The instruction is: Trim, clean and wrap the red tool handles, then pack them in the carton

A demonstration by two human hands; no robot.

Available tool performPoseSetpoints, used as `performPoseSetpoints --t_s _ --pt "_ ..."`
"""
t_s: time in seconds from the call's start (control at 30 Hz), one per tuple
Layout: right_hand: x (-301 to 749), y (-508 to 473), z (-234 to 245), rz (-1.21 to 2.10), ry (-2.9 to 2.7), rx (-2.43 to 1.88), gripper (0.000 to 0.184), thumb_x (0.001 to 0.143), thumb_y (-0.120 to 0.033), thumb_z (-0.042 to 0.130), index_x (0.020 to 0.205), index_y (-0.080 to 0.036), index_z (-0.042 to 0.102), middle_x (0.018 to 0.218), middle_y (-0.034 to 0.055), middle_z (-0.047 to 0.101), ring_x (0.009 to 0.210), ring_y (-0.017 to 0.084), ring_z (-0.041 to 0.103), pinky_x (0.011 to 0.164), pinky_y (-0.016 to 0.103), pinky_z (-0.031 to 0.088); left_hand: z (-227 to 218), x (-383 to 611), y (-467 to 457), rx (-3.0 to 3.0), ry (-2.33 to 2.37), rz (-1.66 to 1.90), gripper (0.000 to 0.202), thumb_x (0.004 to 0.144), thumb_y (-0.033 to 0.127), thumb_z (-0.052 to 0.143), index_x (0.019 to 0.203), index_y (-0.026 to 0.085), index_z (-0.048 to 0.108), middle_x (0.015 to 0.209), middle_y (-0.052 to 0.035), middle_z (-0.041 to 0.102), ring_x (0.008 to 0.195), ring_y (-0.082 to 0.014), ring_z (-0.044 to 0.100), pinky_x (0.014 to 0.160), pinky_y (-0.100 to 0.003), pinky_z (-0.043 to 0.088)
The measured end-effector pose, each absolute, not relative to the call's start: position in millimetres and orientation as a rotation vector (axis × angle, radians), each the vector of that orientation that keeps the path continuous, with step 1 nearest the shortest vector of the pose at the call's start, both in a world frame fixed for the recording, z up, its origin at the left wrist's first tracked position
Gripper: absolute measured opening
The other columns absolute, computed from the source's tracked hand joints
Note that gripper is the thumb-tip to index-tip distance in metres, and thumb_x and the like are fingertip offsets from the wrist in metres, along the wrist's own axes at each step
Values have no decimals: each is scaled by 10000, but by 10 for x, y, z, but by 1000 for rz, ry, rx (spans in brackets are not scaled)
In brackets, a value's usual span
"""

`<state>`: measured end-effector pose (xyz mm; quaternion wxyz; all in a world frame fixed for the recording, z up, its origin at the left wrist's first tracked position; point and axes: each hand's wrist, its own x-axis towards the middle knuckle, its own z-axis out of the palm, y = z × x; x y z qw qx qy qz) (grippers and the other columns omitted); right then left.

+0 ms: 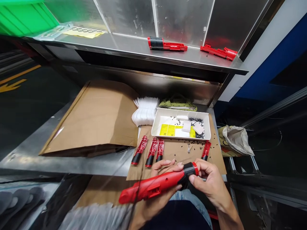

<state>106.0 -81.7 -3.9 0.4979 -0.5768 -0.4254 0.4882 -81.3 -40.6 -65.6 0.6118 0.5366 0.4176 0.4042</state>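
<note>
At the lower centre of the frame we see a red-and-black plastic tool housing [166,180], held aslant with its black, red-rimmed end toward the right. The left hand [157,203] has its grip around the red body, fingertips over the upper edge; the right hand [212,182] has its grip closed on the black end, thumb in front. Beyond the hands, a cardboard sheet [175,148] covers part of the metal desk [26,159]. On it we find three half-shells [151,152] left of the frame's centre and a single half-shell [206,149] to the right. Further back stands a white tray [172,137], containing yellow labels [167,129], white blocks [186,126] and small black parts [200,121]; more such parts lie scattered before it, near some metal pins [189,149]. Left of the tray we note a stack of white sheets [145,113] and a large cardboard carton [100,115]; behind it, a green pouch [177,104]. On the metal shelf [129,45], across the top of the frame, lie a red-and-black component [166,44] and, farther right, a red component [218,52].
</note>
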Motion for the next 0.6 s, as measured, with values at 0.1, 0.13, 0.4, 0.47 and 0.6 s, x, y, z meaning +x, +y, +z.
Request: performPoseSetpoints --t_s 0.1,0.13,0.4,0.47,0.6 --pt "1060 -807 -35 1172 -1040 -1409 220 725 -315 643 598 -199 506 646 -45 383 595 105 327 549 242 270 -656 -792 -424 1394 942 927 352 704 324 819 1052 322 760 1242 -54 644 1259 -323 573 1145 -482 411" --pt "1058 -805 -34 1167 -1035 -1413 214 721 -307 638 597 -200 500 645 -46 381 594 104 329 547 241 270 -644 -779 -437 1401 957 933 349 711 336 815 1055 317 757 1247 -56 639 1252 -317 580 1138 -473 422" --pt "1027 -805 -42 1078 -1033 -1488 210 712 -277 582 587 -212 426 632 -43 384 607 105 362 563 246 290 -593 -731 -476 1441 1018 1045 309 740 319 795 1042 371 756 1206 -2 668 1197 -312 619 1081 -456 492" --pt "1018 -808 -44 1059 -1037 -1500 194 717 -272 574 594 -212 438 635 -40 390 608 108 363 564 247 292 -635 -749 -467 1493 1025 1064 320 740 304 794 1048 383 758 1209 -5 673 1194 -307 620 1077 -444 501" --pt "1005 -814 -70 1010 -1037 -1543 207 721 -271 566 584 -213 422 626 -46 370 593 104 336 549 249 270 -718 -754 -486 1550 1010 1103 375 745 262 791 1086 409 739 1228 26 675 1201 -274 622 1094 -392 488"
